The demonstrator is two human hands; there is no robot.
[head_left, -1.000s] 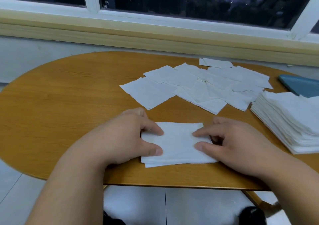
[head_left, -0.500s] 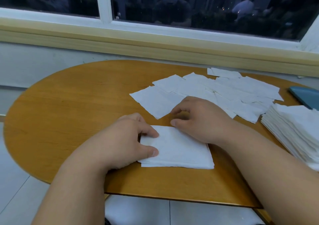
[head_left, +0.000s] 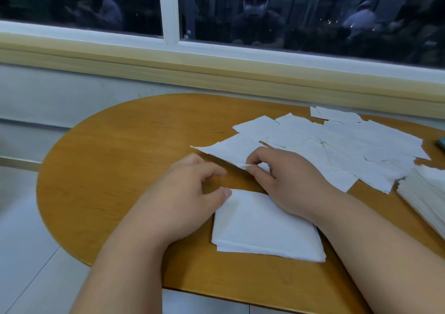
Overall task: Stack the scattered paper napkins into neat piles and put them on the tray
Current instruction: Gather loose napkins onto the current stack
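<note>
Bare table (head_left: pixel 115 174) lies leftward; right hand (head_left: pixel 286 181) pinches napkin (head_left: pixel 226 151) edge

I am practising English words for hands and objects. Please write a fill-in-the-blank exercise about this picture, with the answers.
1. The right hand pinches one napkin by its ____.
2. The left hand touches the small pile with its ____.
3. The loose napkins lie on the ____ side of the table.

Answers: edge; thumb; right
</note>
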